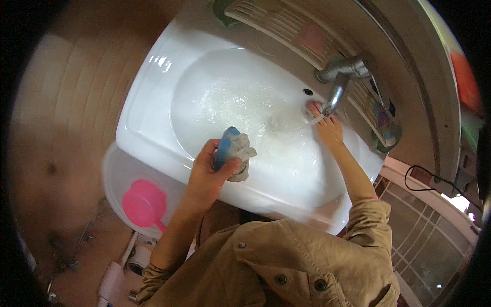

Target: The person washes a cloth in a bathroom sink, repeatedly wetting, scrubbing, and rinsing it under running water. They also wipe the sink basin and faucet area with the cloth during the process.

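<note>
My left hand [209, 170] grips a blue sponge [223, 149] together with a crumpled grey-white cloth [240, 155], above the near edge of a white washbasin [144, 115]. On the far right side of the basin, my right hand [329, 132] reaches under the spout of a metal faucet [339, 90]. Its fingers lie at the basin wall close to the overflow hole [308, 92]. The spout partly covers the fingertips, so whether they hold anything is unclear. Water runs from the spout, and the bowl contains rippling water [234, 99].
Behind the faucet runs a slatted shelf [276, 28] holding a pink item [311, 37] and a tube [385, 124]. Below the basin's left corner, a pink dipper [145, 202] rests in a translucent tub [113, 169]. A black cable [412, 188] loops at the right.
</note>
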The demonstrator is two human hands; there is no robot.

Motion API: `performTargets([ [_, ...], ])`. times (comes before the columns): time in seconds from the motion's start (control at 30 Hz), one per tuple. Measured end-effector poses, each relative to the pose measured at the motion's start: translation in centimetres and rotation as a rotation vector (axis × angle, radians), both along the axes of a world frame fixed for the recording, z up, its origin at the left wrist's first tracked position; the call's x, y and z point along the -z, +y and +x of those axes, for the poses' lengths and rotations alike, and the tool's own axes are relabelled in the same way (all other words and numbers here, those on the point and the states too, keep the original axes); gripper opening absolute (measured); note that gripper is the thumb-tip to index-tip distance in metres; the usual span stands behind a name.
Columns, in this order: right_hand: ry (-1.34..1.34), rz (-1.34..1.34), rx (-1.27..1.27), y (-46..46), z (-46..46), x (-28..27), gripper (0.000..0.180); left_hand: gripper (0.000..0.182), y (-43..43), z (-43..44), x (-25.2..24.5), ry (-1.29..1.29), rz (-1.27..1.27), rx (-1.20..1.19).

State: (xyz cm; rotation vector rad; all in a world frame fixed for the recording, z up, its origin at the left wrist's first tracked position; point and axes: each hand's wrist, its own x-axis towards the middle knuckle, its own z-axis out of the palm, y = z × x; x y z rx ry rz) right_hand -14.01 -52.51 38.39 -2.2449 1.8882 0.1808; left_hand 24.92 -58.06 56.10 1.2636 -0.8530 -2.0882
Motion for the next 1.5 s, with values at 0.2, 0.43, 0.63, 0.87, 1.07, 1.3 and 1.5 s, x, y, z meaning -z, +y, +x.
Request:
performTargets([
  [0.2,0.717,-0.410,-0.519,-6.3,2.7,-2.2,0.044,0.032,1.1,0.1,3.0,-0.084,-0.115,0.112],
  [0.43,0.981,-0.604,-0.533,-7.1,4.7,1.8,0.046,0.040,-0.1,-2.9,2.5,-0.180,-0.073,0.282],
  [0.63,0.171,-0.117,0.045,1.0,7.3,1.5,0.057,0.050,-0.3,-5.7,3.3,0.063,0.119,0.180],
  [0.87,-1.732,-0.207,1.345,-4.7,14.2,0.2,0.043,0.026,-0.2,-7.6,2.8,-0.016,0.139,0.173],
  [1.07,-2.849,0.104,1.554,-6.1,14.1,-3.7,0.029,0.029,0.3,-7.9,4.8,-0.015,0.211,-0.027],
  [1.3,-2.504,-0.082,1.472,-4.7,13.8,-4.7,0.032,0.031,1.6,-6.7,1.9,-0.017,0.484,-0.131],
  [1.5,-0.784,-0.455,1.068,-6.6,8.2,-6.3,0.040,0.031,2.2,-5.2,1.8,0.070,0.492,-0.103],
])
